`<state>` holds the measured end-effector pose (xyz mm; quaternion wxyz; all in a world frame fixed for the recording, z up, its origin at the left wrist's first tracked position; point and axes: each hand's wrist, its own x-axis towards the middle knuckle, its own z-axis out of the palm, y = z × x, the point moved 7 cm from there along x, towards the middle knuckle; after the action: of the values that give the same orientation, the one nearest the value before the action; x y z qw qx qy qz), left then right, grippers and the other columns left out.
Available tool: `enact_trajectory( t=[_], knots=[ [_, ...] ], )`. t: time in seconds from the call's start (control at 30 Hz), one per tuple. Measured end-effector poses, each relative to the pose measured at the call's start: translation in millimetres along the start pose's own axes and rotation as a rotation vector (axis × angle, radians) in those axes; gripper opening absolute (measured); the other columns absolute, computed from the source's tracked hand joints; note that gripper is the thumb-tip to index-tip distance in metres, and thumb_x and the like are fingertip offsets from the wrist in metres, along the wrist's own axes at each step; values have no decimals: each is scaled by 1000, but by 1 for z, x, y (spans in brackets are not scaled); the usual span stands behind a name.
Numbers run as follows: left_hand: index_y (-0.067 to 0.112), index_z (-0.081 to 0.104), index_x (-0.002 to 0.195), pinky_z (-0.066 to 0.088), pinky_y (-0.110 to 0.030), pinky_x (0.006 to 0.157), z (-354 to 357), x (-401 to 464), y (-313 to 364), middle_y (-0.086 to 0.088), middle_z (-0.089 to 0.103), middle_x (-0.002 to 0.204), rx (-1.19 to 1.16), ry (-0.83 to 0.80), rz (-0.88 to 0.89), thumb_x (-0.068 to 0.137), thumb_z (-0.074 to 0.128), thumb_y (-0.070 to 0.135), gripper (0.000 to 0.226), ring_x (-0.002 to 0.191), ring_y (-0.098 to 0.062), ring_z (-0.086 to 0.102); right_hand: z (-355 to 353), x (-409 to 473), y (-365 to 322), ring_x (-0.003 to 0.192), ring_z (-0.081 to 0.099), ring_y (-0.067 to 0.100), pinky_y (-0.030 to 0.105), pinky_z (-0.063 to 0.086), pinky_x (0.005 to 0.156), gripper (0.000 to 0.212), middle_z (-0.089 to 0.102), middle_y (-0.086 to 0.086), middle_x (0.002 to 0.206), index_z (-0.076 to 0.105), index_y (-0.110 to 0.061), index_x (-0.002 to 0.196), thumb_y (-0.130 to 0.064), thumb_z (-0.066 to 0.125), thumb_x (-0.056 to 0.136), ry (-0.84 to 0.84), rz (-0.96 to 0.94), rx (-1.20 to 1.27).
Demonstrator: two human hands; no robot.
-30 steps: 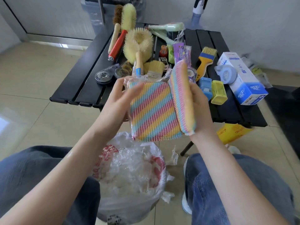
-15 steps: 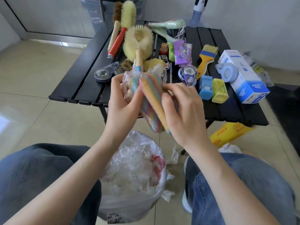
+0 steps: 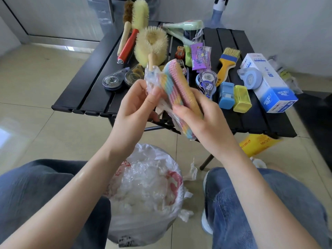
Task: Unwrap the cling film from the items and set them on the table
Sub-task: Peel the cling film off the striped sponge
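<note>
Two rainbow-striped sponges (image 3: pixel 177 87) are stacked together and turned edge-on, above the near edge of the black slatted table (image 3: pixel 86 90). My right hand (image 3: pixel 201 119) grips them from the right, thumb across the front. Crumpled cling film (image 3: pixel 152 78) still clings to their left side and trails below. My left hand (image 3: pixel 136 106) pinches that film between thumb and fingers.
The table holds brushes (image 3: pixel 151 44), tape dispensers (image 3: pixel 112 82), a purple packet (image 3: pixel 198 55), a yellow paintbrush (image 3: pixel 227 62), blue and yellow boxes (image 3: pixel 233 97) and a white-blue carton (image 3: pixel 267 81). A bag of discarded film (image 3: pixel 145 191) sits between my knees. A yellow packet (image 3: pixel 258 143) lies on the floor.
The sponges went from showing their broad face to edge-on. My right hand shifted from behind them to gripping the front, and my left hand has gathered the film at their left side.
</note>
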<state>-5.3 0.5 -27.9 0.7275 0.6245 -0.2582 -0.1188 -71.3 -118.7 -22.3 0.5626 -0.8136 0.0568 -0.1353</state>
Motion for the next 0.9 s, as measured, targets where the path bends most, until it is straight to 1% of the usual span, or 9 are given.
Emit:
enact_trajectory(
  t=[0.13, 0.3, 0.37, 0.5, 0.63, 0.7, 0.77, 0.83, 0.9],
  knots=[
    [-14, 42, 117, 51, -26, 87, 12, -1, 5, 1, 72, 100, -84, -119, 20, 103, 35, 14, 32, 100, -17, 66, -5, 3, 5, 99, 65, 16, 38, 52, 92, 36, 68, 4, 107, 60, -23, 113, -40, 61, 80, -31, 68, 115],
    [-7, 39, 126, 51, -27, 88, 12, -2, 7, 1, 72, 102, -169, -115, -13, 102, 36, 13, 31, 100, -17, 68, -4, 3, 18, 95, 68, 12, 37, 54, 89, 21, 70, -3, 100, 63, -28, 102, -29, 63, 81, -13, 222, 385],
    [-3, 41, 123, 53, -27, 84, 12, -1, 7, 1, 70, 100, -128, -89, -14, 102, 37, 14, 27, 96, -16, 69, -7, 2, 20, 96, 67, 11, 37, 52, 94, 13, 71, -4, 100, 63, -28, 101, -23, 61, 89, 81, 227, 397],
    [-2, 42, 111, 55, -24, 66, 12, -3, 6, -4, 64, 90, 20, -5, 6, 102, 37, 11, 16, 79, -8, 68, -14, -1, 8, 87, 63, -1, 11, 48, 75, 19, 66, -11, 92, 55, -35, 93, -17, 57, 94, 230, 56, 254],
    [13, 44, 89, 50, -18, 63, 7, -5, 3, -6, 56, 85, 99, 93, 1, 101, 42, 16, 13, 73, -4, 60, -17, -5, -2, 90, 55, 21, 21, 50, 70, 25, 60, 6, 94, 49, -40, 95, -16, 55, 97, 316, -69, 199],
    [12, 42, 89, 53, -22, 66, 12, -5, 1, -4, 64, 85, -24, 43, -43, 102, 39, 16, 14, 77, -9, 66, -15, -5, -4, 85, 60, 11, 15, 49, 69, 27, 61, -7, 87, 47, -41, 98, -15, 54, 97, 308, -92, 211],
    [9, 42, 95, 56, -25, 71, 20, -6, 1, -6, 67, 90, -202, -33, -108, 103, 34, 16, 13, 80, -15, 70, -16, -4, -3, 91, 62, -5, 12, 48, 78, 29, 63, -22, 94, 48, -42, 101, -14, 54, 97, 306, -72, 269],
    [7, 43, 98, 57, -25, 68, 24, -9, 3, -3, 67, 81, -336, -47, -171, 104, 30, 15, 17, 68, -13, 68, -19, -4, 1, 94, 61, -10, 14, 47, 82, 26, 64, -28, 95, 51, -41, 103, -16, 55, 97, 322, -28, 336],
    [9, 42, 88, 52, -22, 54, 20, -10, 6, 6, 57, 59, -462, -24, -232, 103, 28, 16, 22, 47, -7, 51, -27, -4, 4, 94, 61, -9, 18, 47, 84, 21, 63, -28, 97, 52, -41, 104, -22, 55, 97, 364, 19, 364]
  ],
)
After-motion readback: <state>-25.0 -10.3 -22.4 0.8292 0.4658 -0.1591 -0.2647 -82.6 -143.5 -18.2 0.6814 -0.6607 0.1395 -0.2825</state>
